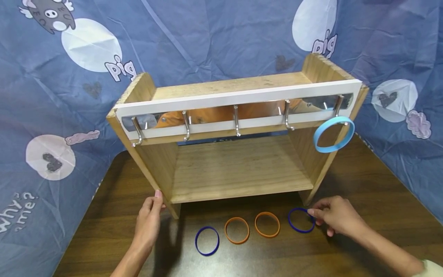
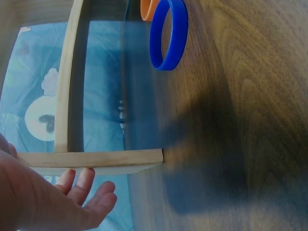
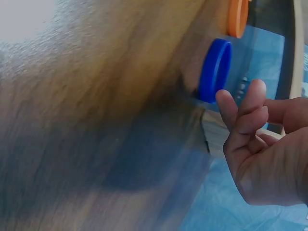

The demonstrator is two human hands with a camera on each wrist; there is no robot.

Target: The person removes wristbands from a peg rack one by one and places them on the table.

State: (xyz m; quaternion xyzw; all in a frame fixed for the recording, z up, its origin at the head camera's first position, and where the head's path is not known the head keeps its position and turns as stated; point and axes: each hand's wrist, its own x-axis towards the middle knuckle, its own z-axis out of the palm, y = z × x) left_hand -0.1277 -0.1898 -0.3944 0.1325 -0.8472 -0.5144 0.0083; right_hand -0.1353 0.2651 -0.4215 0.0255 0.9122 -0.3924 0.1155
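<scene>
A wooden shelf (image 1: 242, 165) stands on the table, with a white hook rail (image 1: 214, 125) across its upper front. My left hand (image 1: 149, 219) holds the lower part of its left side panel, thumb at the front edge and fingers around the outside. Beside the shelf's right foot, my right hand (image 1: 337, 215) has its fingertips right at the rim of a dark blue silicone wristband (image 1: 301, 232) lying on the table. In the right wrist view its fingers (image 3: 255, 94) are loosely bent by that band. A light blue wristband (image 1: 333, 148) hangs from the rightmost hook.
Two orange wristbands (image 1: 237, 242) and another dark blue wristband (image 1: 207, 254) lie in a row before the shelf on the brown wooden table (image 1: 256, 261). Bare metal hooks (image 1: 236, 121) line the rail to the left. Behind hangs a blue printed cloth (image 1: 221, 42).
</scene>
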